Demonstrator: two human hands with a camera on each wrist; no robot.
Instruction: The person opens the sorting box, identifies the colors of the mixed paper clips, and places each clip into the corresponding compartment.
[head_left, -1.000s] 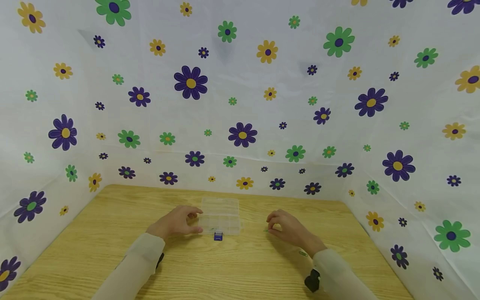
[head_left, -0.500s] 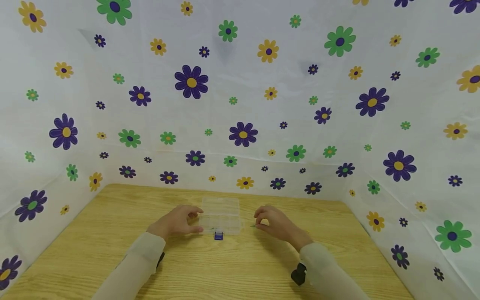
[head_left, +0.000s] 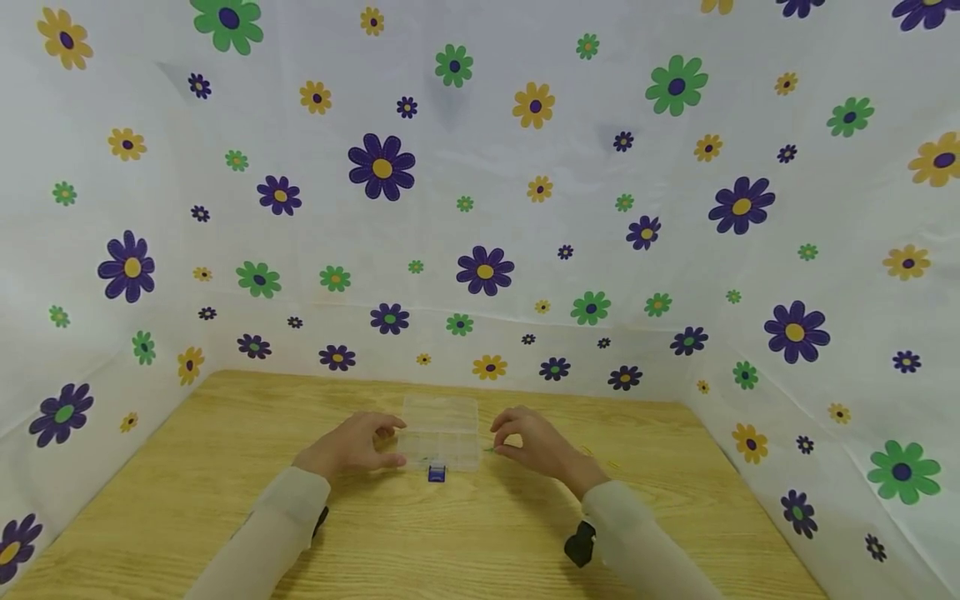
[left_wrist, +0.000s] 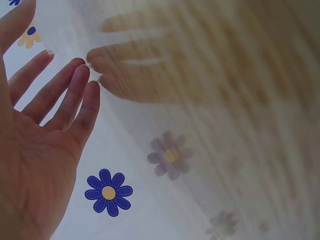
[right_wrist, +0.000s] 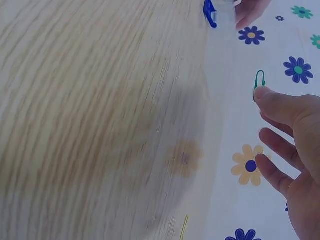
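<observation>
A clear plastic compartment box (head_left: 441, 432) lies on the wooden table (head_left: 225, 467), with a small blue latch (head_left: 436, 473) at its near edge. My left hand (head_left: 352, 446) rests at the box's left end. In the left wrist view its straight fingers (left_wrist: 75, 95) touch the clear plastic with their tips. My right hand (head_left: 521, 440) hovers just right of the box and pinches a green paper clip (right_wrist: 259, 79) at its fingertips (right_wrist: 267, 100). The blue latch (right_wrist: 209, 12) shows at the top of the right wrist view.
A yellow paper clip (right_wrist: 184, 227) lies loose on the table below my right hand. Flowered white cloth (head_left: 480, 208) walls the table at the back and on both sides. Black wrist cameras (head_left: 579, 543) sit on both sleeves.
My right hand has moved left across the table to the box's right edge, carrying the green clip. The left hand and the box have stayed put.
</observation>
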